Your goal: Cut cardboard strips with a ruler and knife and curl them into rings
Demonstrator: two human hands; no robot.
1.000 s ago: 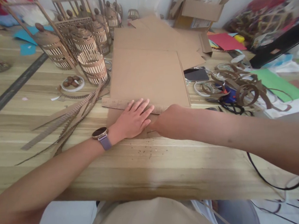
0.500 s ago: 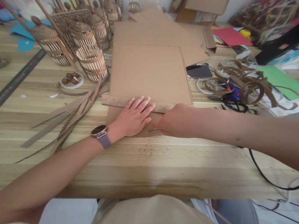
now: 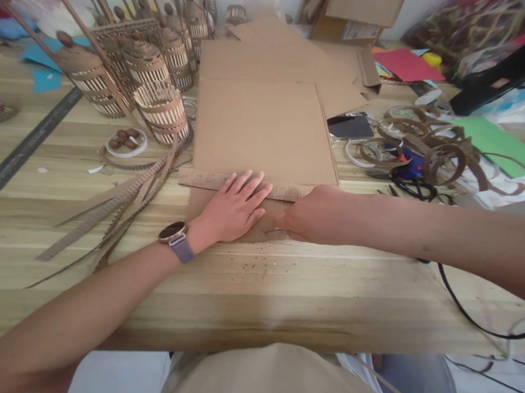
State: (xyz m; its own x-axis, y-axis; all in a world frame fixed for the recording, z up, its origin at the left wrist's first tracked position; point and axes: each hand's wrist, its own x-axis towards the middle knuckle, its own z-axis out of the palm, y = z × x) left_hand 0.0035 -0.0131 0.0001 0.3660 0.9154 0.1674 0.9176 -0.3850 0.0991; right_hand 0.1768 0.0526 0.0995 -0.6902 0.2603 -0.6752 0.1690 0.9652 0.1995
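Note:
My left hand (image 3: 234,207), a watch on its wrist, lies flat with fingers spread on a wooden ruler (image 3: 208,180). The ruler crosses the near edge of a large brown cardboard sheet (image 3: 261,128). My right hand (image 3: 310,211) is closed just right of the left one, at the ruler's right end on the cardboard. Its fingers are turned away from me, so what they hold is hidden. A narrow strip of cardboard (image 3: 247,230) shows under both hands.
Woven cardboard lanterns (image 3: 162,111) stand at the back left, with long cardboard strips (image 3: 121,208) trailing toward me. Curled strips, scissors and a phone (image 3: 349,126) lie at the right, beside coloured paper. A black cable (image 3: 470,320) loops over the table's near right edge.
My right hand has slid to the right along the ruler. My left hand has stayed pressed on the ruler.

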